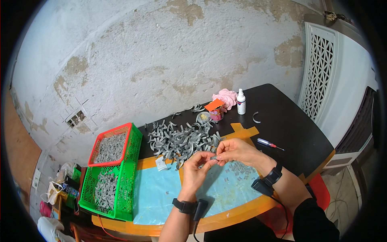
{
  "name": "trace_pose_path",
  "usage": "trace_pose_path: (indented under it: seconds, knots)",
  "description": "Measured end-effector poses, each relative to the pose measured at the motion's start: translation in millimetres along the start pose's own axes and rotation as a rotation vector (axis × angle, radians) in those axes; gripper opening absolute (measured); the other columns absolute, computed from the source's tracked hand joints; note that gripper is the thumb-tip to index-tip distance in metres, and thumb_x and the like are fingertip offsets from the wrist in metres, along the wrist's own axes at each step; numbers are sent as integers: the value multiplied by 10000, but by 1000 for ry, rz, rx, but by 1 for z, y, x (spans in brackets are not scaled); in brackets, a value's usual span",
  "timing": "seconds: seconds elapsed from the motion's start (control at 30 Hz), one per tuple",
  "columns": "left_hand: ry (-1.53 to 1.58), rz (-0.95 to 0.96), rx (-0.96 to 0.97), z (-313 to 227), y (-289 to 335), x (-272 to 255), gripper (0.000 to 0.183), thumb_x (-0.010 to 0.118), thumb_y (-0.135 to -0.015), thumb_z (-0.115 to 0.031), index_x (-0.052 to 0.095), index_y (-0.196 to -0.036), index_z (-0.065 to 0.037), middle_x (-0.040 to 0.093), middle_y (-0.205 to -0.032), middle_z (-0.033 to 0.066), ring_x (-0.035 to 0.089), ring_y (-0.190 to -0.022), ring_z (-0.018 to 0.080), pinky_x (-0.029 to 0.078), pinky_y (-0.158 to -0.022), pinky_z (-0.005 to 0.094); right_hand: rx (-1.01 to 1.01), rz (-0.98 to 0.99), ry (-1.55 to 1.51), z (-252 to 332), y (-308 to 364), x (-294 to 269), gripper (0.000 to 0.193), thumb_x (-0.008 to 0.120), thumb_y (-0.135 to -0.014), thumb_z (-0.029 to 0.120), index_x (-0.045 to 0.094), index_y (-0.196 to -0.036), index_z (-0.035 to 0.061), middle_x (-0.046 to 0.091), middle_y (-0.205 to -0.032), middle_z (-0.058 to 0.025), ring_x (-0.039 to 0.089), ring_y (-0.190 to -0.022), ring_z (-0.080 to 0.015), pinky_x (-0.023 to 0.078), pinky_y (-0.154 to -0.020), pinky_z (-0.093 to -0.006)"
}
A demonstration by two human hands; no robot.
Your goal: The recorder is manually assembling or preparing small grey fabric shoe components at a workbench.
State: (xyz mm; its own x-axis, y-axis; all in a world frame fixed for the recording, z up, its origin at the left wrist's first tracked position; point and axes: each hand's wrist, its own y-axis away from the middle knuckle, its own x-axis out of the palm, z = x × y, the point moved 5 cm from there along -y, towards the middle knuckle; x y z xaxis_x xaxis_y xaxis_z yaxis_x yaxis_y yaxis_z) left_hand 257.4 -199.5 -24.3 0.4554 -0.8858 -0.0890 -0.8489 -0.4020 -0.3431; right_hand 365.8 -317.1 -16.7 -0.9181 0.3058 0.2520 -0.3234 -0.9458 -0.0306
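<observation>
Clock directions are from the piece in your fingers. The green basket (130, 183) stands between 8 and 9 o'clock; the pile of grey strips (177, 139) lies at 10 o'clock. Your left hand (196, 167) pinches the small grey piece (214, 158) above the blue sheet (155, 197). The step appears to be fine 2-handed work; the next move likely calls for steady, light fingertip pressure. The piece's long axis appears to run 9 to 3 o'clock; fingertips hide which end leads. Your right hand (237, 151) pinches it from 2 o'clock.
</observation>
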Motion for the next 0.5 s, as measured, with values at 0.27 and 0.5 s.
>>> trace_pose_path:
  seconds: [0.27, 0.5]
  knots:
    - [56, 23, -18, -2, 0, 2, 136, 675, -828, 17, 641, -960, 23, 666, -904, 60, 632, -811, 113, 518, -727, 239, -28, -7, -6, 1, 0, 0, 146, 670, -834, 84, 575, -914, 6, 625, -852, -63, 625, -746, -119, 515, -689, -236]
    - [151, 25, -2, -4, 1, 3, 131, 625, -872, 10, 628, -1000, 37, 666, -943, 78, 639, -835, 136, 531, -758, 259, -132, -81, 70, 11, 1, 6, 177, 640, -830, 41, 522, -959, 10, 602, -835, -56, 610, -737, -111, 505, -661, -242]
